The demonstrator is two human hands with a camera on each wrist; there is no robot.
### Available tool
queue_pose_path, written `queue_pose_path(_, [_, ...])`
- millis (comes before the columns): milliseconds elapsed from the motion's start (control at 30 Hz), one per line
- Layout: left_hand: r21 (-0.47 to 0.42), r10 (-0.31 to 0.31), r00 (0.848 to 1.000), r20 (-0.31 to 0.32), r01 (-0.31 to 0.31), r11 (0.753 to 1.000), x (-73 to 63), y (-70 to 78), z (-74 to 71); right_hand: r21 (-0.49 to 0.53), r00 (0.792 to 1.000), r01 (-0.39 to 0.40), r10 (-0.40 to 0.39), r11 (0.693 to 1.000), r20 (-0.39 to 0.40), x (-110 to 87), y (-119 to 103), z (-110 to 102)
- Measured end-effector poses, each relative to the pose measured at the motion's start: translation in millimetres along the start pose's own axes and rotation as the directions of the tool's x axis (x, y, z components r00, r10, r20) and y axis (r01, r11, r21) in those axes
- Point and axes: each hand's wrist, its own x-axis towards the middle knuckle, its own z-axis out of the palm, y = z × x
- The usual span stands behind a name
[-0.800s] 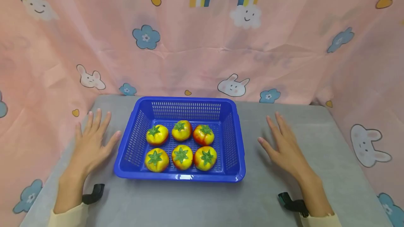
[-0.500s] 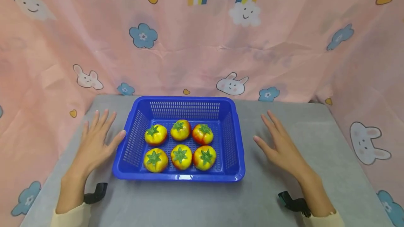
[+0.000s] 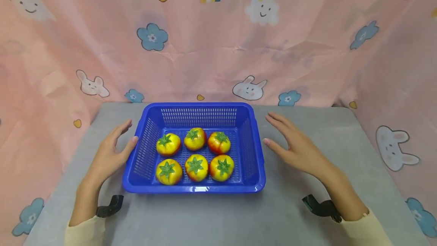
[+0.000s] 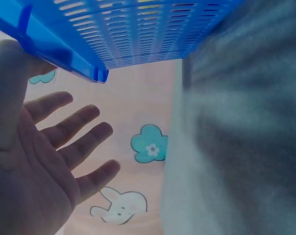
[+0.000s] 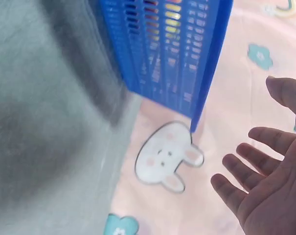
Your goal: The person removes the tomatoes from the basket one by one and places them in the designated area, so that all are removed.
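A blue plastic basket (image 3: 194,189) with slotted walls stands on the grey table. Inside it, several shiny yellow-and-red tomatoes (image 3: 168,171) with green star-shaped tops lie in two rows. My left hand (image 3: 108,159) is at the basket's left side, thumb tip right at the rim and fingers loosely bent outside the wall. In the left wrist view, the thumb reaches up to the rim while the other fingers are spread below it. My right hand (image 3: 300,149) hovers off the basket's right side, palm facing it. A gap shows between its fingers and the wall in the right wrist view.
A pink curtain (image 3: 191,67) printed with rabbits, flowers and rainbows hangs behind the table and along both sides. Grey tabletop (image 3: 211,219) extends in front of the basket and to either side. A black wrist mount (image 3: 110,207) sticks out from each forearm.
Both hands have moved inward toward the basket, the left to the right and the right to the left. Their fingers have turned from spread flat to facing the side walls. The tomatoes stay in place.
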Motion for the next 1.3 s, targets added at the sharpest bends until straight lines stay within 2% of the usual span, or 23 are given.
queue_pose_path(167, [-0.037, -0.017, 0.999, 0.047, 0.019, 0.999, 4.8, -3.8, 1.1, -0.015, 0.998, 0.028, -0.027, 0.999, 0.063, 14.9, -12.0, 0.7])
queue_pose_path(333, [-0.103, -0.112, 0.984, 0.139, 0.127, 0.987, 6.2, -5.9, 0.9, -0.009, 0.990, 0.065, -0.064, 0.998, 0.123, 28.5, -22.4, 3.9])
queue_pose_path(433, [-0.129, -0.138, 0.974, 0.180, 0.163, 0.978, 4.6, -7.1, 1.2, -0.009, 0.984, 0.073, -0.070, 0.997, 0.163, 35.1, -30.6, 5.1])
queue_pose_path(700, [-0.205, -0.153, 0.962, 0.224, 0.200, 0.958, -0.6, -9.9, 3.2, 0.021, 0.964, 0.106, -0.108, 0.994, 0.242, 58.8, -53.5, 8.4])
queue_pose_path(967, [-0.284, -0.123, 0.947, 0.296, 0.210, 0.936, 2.9, -9.1, 2.3, -0.015, 0.930, 0.115, -0.102, 0.993, 0.353, 82.5, -70.8, 9.9])
queue_pose_path(1067, [-0.376, -0.097, 0.937, 0.335, 0.228, 0.898, 2.8, -12.5, 1.4, -0.028, 0.911, 0.124, -0.103, 0.992, 0.399, 89.2, -75.1, 12.5])
queue_pose_path(1233, [-0.538, -0.054, 0.909, 0.414, 0.292, 0.791, 2.5, -19.8, 2.6, -0.041, 0.884, 0.116, -0.084, 0.992, 0.460, 98.5, -78.5, 19.6])
queue_pose_path(1300, [-0.543, -0.056, 0.898, 0.436, 0.312, 0.779, 1.6, -21.0, 3.4, -0.058, 0.874, 0.100, -0.060, 0.993, 0.483, 101.6, -79.6, 23.2])
